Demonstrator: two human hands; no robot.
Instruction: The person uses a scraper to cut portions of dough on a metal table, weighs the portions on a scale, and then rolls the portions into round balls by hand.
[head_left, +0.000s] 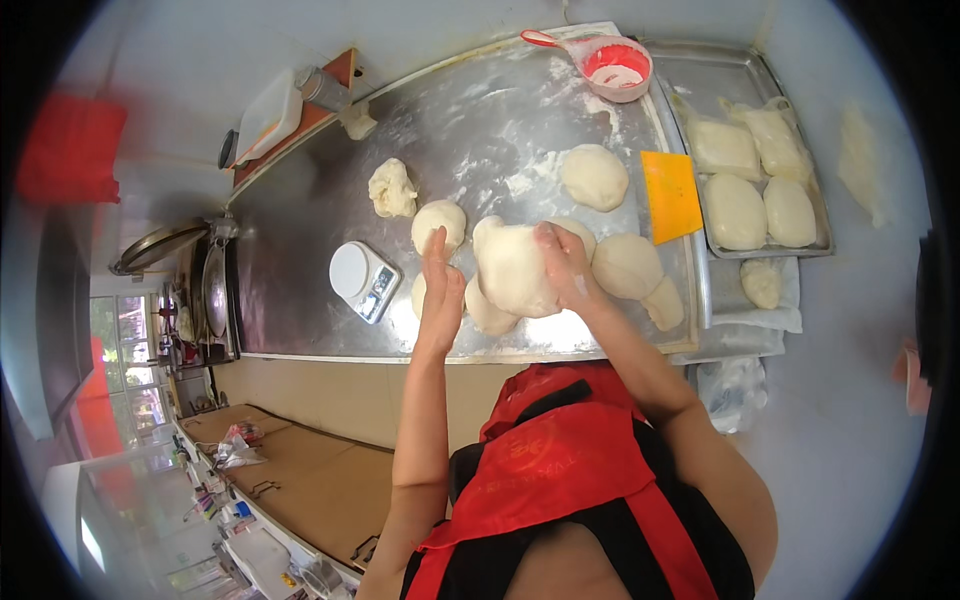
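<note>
My right hand (564, 264) grips the right side of a large, smooth piece of white dough (516, 270) above the steel worktop. On the other side, my left hand (441, 292) is held flat and edge-on, a small gap from that dough. Its fingertips overlap a round dough ball (436, 222) in view; whether they touch it I cannot tell. Partly hidden beneath and around the hands lie more dough pieces, one (491, 311) under the lifted one and another (627, 265) to its right. A separate ball (595, 178) sits farther back, and a rough lump (392, 188) lies at the left.
A white digital scale (365, 281) stands left of my hands on the floured steel worktop (292, 225). At the right are a yellow dough scraper (670, 196) and a metal tray (825, 244) of bagged dough. A red-lined scoop (616, 71) with flour sits at the back.
</note>
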